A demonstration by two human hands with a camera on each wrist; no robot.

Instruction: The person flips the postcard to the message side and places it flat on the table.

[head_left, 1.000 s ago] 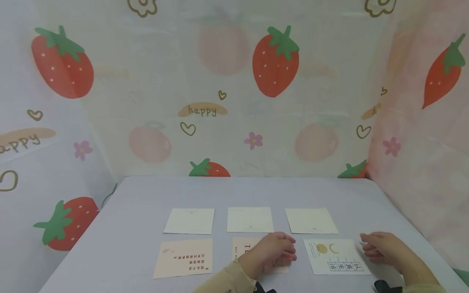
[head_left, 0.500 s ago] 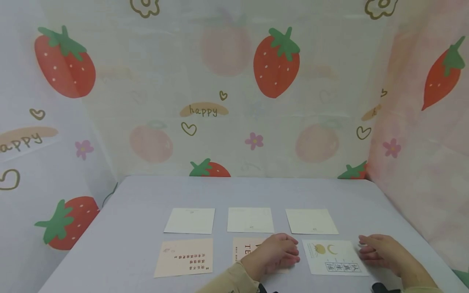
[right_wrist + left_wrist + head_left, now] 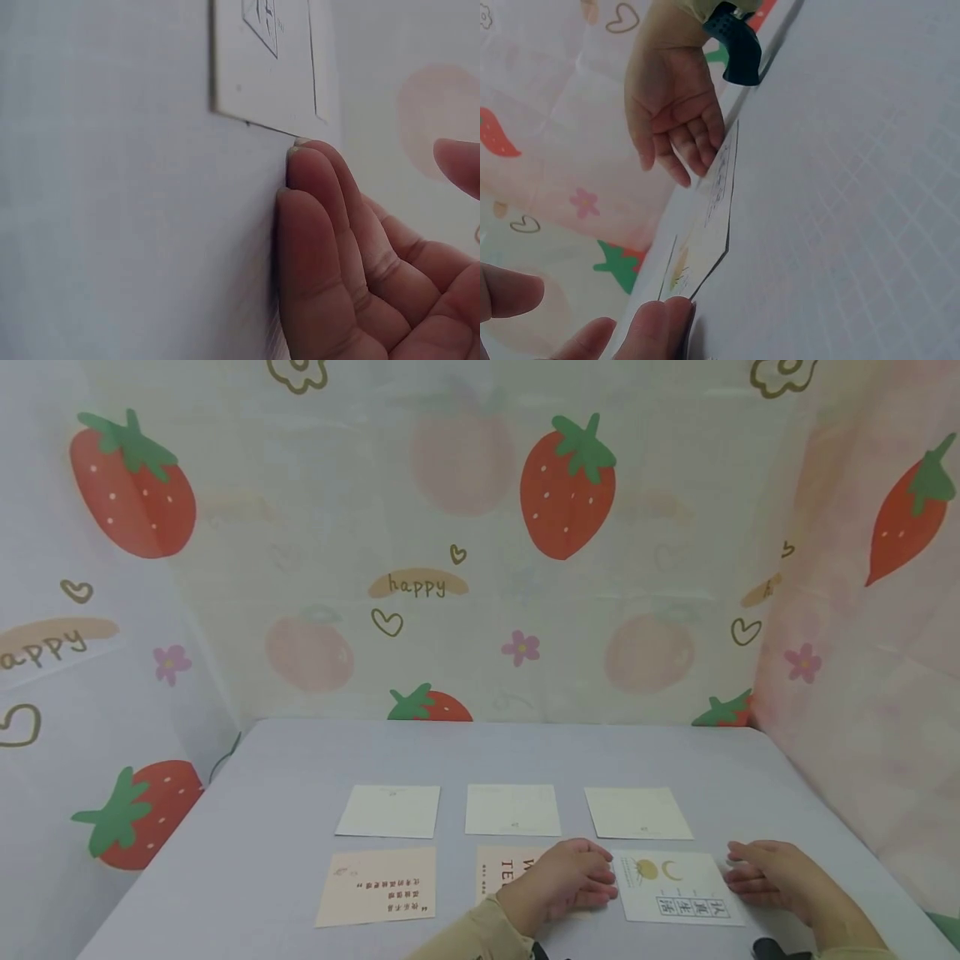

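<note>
White card (image 3: 678, 893) lies flat on the table's (image 3: 510, 756) near side, toward its right edge. Left hand (image 3: 561, 881) and right hand (image 3: 772, 878) flank it, fingers (image 3: 311, 255) loosely extended, gripping nothing; can't tell if they touch it.

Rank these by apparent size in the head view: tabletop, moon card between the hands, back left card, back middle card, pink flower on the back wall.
1. Tabletop
2. Moon card
3. Back left card and back middle card: look alike, so unranked
4. Pink flower
</note>
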